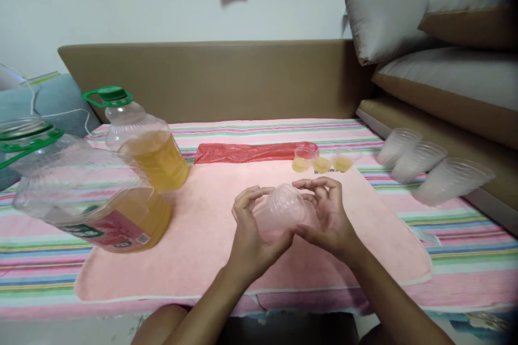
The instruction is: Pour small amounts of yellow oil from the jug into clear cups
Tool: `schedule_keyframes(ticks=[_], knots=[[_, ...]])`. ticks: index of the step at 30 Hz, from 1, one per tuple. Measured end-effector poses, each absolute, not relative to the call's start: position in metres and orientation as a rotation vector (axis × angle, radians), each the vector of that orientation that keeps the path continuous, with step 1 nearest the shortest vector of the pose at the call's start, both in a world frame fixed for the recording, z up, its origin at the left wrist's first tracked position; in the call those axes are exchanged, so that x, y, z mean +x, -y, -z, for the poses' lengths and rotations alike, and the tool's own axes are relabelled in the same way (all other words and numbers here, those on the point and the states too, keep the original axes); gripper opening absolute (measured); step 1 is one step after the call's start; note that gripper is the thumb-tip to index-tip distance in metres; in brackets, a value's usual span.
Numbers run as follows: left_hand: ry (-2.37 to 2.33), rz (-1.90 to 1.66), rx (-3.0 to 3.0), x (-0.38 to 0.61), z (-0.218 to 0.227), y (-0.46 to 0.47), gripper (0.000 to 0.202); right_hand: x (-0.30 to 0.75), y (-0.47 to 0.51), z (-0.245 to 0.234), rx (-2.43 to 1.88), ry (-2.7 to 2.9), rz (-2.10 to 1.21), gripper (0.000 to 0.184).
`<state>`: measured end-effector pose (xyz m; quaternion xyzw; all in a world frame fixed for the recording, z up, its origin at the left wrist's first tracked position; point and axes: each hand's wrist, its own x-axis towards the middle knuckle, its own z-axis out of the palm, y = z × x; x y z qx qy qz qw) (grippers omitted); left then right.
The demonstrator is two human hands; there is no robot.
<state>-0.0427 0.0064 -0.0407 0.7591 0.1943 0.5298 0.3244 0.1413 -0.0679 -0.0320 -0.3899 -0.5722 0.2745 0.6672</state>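
Two oil bottles with green caps occupy the 9 o'clock side: the nearer bottle (87, 194) lies tilted on the edge of the pink towel (194, 259), and the farther bottle (145, 143), partly full of yellow liquid, stands just behind it. At centre, the left hand (251, 240) and the right hand (329, 215) together grip a stack of clear plastic cups (281, 213), fingers curled around its rim, base turned toward the camera, held just above the towel. At 12 o'clock from the hands, a red plastic bag (246, 152) lies flat, with three small cups of yellow liquid (321, 161) beside it. Toward 2 o'clock, three empty cups (433, 170) lie on their sides on the striped cloth (465, 226).
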Motion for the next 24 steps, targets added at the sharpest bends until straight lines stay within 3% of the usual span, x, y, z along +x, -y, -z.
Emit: schedule_keyframes(ticks=[24], knots=[[-0.571, -1.438, 2.143, -0.0432, 0.0371, -0.0041, 0.074, 0.1366, 0.0692, 0.0292, -0.887, 1.257, -0.67, 0.062]])
